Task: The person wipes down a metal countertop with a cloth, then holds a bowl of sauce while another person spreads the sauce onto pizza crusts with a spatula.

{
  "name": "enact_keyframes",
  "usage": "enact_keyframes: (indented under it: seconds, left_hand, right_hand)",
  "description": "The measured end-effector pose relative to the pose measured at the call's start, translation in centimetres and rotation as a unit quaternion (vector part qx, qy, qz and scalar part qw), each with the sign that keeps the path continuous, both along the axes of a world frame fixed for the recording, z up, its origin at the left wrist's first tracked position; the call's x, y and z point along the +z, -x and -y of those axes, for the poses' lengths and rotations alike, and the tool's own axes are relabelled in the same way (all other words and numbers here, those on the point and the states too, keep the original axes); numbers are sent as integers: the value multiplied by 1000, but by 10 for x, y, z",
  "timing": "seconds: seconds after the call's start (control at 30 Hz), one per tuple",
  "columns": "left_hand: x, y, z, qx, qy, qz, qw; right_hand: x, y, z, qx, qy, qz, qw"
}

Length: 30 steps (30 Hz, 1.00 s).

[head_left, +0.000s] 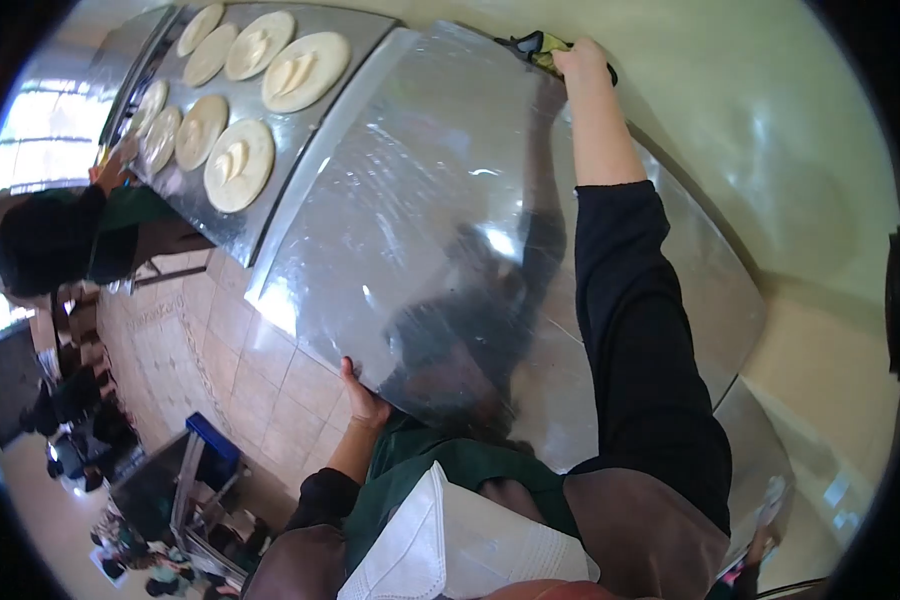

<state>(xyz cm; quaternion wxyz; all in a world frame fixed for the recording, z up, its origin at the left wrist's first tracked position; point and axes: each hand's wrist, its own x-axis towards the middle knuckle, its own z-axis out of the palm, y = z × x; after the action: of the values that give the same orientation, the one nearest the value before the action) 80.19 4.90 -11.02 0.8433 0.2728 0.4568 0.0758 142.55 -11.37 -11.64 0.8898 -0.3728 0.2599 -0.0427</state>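
My right hand (582,62) is at the far edge of a shiny metal table (410,200), closed round a black and yellow-green item (540,48) whose kind I cannot make out. Near the table's close edge is my left hand (366,400), its thumb up and apart; the other fingers are mostly hidden at the edge. The tabletop seems covered with clear plastic film, and it reflects my arm and body.
Flat dough rounds (240,165), several with pale strips on them, lie on a second metal table (300,120) at upper left. A co-worker (60,235) stands beside it. A wall borders the far side. Tiled floor (240,350) and a blue-edged cart (210,440) are lower left.
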Motion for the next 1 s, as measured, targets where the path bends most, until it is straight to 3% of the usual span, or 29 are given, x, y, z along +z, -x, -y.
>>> enact_keyframes:
  seconds: [0.1,0.2,0.33,0.43,0.5,0.6,0.73,0.8,0.87,0.93,1.0]
  left_hand:
    - [-23,13,-2,24,70,13,997]
    - [0,-4,6,29,93,1,995]
    - [-15,0,9,17,136,18,990]
    - [-15,0,11,18,172,20,985]
    - [-6,-3,11,18,174,32,984]
    - [-17,2,14,22,160,22,987]
    - [-38,3,30,80,138,31,987]
    - [-36,-3,32,104,-10,-103,989]
    - [-37,2,29,69,1,-57,996]
    - [-26,-2,24,17,36,-156,987]
    - [-31,10,13,-47,40,-146,987]
  right_hand:
    - [11,-6,-33,60,-50,-17,997]
    - [11,-7,-71,133,-95,-47,985]
    - [10,-4,-69,220,-103,38,969]
    - [21,16,-53,169,-101,41,980]
    - [28,29,-33,175,-37,107,978]
    - [88,41,-8,186,2,209,960]
    - [194,54,17,203,290,224,908]
    - [230,88,10,202,312,234,898]
    - [246,128,-1,190,332,247,890]
    - [257,169,-7,140,322,330,876]
    - [255,203,-8,100,317,359,872]
